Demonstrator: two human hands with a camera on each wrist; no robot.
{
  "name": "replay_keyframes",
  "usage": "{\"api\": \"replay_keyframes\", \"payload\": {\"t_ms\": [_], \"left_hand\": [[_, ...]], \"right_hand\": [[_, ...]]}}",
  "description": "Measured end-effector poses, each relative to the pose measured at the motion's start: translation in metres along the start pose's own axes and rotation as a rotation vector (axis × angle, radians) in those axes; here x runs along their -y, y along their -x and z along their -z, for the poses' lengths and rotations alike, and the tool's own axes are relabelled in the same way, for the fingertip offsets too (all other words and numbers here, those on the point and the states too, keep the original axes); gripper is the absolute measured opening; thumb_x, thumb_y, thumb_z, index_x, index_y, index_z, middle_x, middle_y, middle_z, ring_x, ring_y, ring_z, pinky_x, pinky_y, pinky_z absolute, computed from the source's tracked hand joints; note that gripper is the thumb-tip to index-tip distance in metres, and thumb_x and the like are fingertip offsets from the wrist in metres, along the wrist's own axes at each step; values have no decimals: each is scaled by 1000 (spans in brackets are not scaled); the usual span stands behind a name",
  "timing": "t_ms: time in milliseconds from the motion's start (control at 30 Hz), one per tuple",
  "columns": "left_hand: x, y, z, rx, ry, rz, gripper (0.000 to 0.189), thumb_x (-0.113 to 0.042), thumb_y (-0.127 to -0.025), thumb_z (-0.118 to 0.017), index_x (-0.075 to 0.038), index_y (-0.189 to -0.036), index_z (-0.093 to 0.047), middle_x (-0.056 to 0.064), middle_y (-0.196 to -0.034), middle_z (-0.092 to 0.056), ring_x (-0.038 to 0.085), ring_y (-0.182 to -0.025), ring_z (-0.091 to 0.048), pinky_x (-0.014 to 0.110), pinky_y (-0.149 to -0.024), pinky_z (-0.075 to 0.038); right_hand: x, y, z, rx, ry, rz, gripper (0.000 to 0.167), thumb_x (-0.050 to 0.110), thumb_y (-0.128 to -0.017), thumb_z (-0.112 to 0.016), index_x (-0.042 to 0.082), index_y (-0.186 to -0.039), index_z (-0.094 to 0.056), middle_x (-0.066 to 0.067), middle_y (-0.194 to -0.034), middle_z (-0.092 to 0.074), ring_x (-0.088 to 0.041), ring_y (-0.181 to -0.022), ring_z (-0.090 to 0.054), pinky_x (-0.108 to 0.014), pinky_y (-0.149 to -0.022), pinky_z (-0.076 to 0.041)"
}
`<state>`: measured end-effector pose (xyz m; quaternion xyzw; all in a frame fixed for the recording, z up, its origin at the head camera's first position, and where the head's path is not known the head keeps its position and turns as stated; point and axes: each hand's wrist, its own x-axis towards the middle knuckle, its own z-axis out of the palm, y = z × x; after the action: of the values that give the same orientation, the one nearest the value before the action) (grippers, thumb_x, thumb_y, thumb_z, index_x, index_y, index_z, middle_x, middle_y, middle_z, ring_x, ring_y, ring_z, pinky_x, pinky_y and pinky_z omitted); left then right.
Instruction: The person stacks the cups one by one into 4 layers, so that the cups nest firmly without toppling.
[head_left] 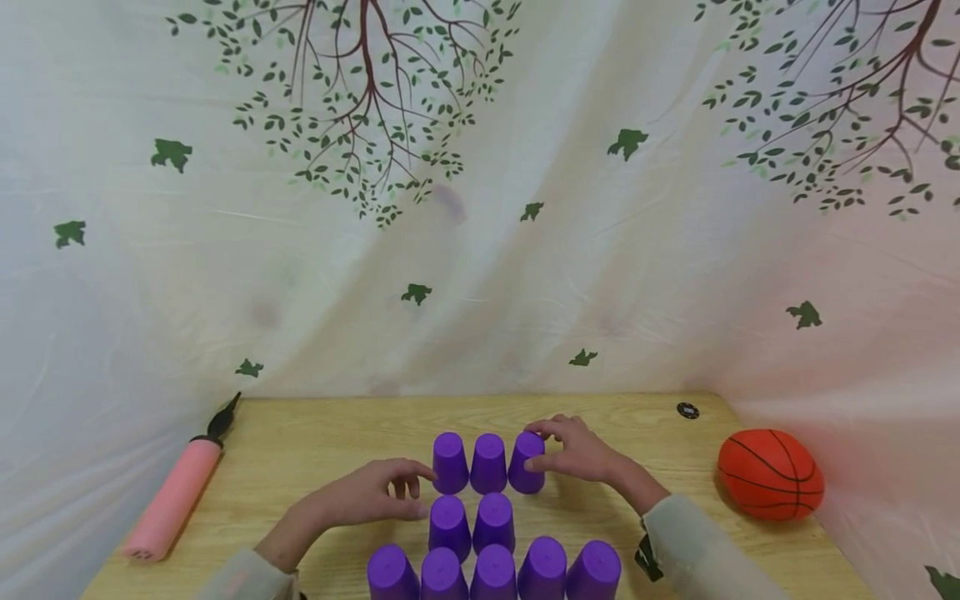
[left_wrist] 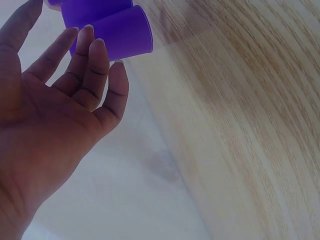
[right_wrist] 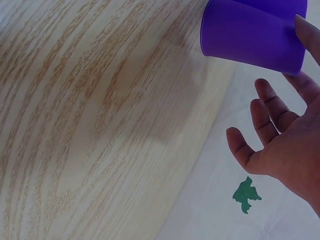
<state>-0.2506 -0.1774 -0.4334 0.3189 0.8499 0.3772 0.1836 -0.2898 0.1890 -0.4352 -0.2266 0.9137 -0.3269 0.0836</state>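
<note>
Upside-down purple plastic cups stand on the table in three rows in the head view. The back row has a left cup [head_left: 450, 463], a middle cup [head_left: 489, 464] and a right cup [head_left: 527, 468]. With thumb and index finger, my right hand [head_left: 581, 450] pinches the right cup near its closed top; its other fingers are spread off it in the right wrist view. My left hand [head_left: 371, 493] is beside the left cup, fingers loosely bent, index fingertip at its side; whether it touches I cannot tell. Two cups [head_left: 493, 525] form the middle row, and several cups [head_left: 493, 573] the front row.
A pink hand pump [head_left: 176, 498] with a black nozzle lies at the table's left. An orange-red toy basketball [head_left: 771, 475] sits at the right edge. A black round chip [head_left: 687, 410] lies at the back right. Behind the table [head_left: 315, 425] hangs a leaf-patterned curtain [head_left: 480, 333].
</note>
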Motion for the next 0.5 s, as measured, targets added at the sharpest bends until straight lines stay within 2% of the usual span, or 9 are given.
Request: {"api": "replay_keyframes", "payload": {"t_ms": [233, 500], "left_hand": [[-2, -1, -1, 17, -2, 8, 47, -40, -93, -70, -14, -132, -62, -4, -101, -61, 7, -89, -58, 26, -74, -49], [-5, 0, -1, 35, 24, 14, 48, -39, -94, -69, -13, -133, -62, 3, -105, -63, 10, -92, -58, 27, -76, -49]], "right_hand": [[-1, 3, 0, 3, 5, -13, 65, 43, -82, -79, 12, -137, -59, -11, -118, -60, -35, -109, -49, -48, -84, -44], [-1, 5, 1, 2, 0, -6, 63, 43, -82, -79, 15, -135, -60, -11, -119, -60, -35, -110, -48, -48, -85, -43]]}}
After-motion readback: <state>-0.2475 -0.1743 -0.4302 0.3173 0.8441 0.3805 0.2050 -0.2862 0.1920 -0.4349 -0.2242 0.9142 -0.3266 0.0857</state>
